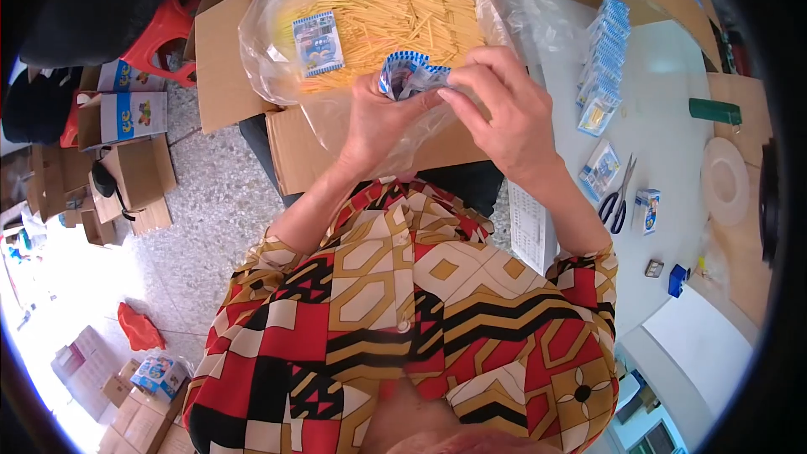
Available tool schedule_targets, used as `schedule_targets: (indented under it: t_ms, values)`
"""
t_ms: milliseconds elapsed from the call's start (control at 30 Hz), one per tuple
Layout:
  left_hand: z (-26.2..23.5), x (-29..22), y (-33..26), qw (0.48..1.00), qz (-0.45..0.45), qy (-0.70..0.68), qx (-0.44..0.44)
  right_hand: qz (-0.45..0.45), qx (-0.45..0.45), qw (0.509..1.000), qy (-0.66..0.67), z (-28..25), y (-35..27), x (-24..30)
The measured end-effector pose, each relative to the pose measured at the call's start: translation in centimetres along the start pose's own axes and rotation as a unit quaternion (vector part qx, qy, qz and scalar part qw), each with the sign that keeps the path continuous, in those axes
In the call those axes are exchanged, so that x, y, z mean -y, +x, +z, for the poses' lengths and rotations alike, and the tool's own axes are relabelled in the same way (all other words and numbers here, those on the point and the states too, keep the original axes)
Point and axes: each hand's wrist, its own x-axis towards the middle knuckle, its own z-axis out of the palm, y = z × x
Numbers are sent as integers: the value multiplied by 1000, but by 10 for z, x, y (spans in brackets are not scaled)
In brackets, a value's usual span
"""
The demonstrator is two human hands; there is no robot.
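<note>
Above a cardboard box [225, 71] of loose yellow sticks [403, 8], both hands [508, 118] pinch an upright blue-and-white pouch [412, 76].

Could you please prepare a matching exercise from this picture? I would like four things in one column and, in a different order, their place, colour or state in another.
Things
1. Open-topped packet
2. Thin yellow sticks
3. Scissors
4. Stool

Places, colours or states
A. Lying on the table at the right
B. Red, at the upper left
C. Held between the left hand and the right hand
D. Heaped inside the cardboard box

Pairs: 1-C; 2-D; 3-A; 4-B
</note>
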Motion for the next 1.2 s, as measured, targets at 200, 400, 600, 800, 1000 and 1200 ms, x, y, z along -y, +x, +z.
schedule_targets:
  t_ms: [200,400,600,800,1000,1200]
  values:
    - [-2,-13,-11,995,-68,51,54,-54,-26,997,-42,1,-1,-10]
    - [-14,4,-25,995,-24,79,47,-67,1,997,-23,2,-12,-7]
    - [-8,3,-29,995,-50,81,40,-119,54,991,-14,-4,-25,-4]
    - [-9,12,-38,989,-124,41,65,-54,74,995,-36,-10,-30,-6]
    - [-5,8,-38,991,-87,79,59,-83,53,994,-37,-7,-38,3]
    - [-3,12,-42,988,-125,17,88,-41,129,991,-8,-8,-42,2]
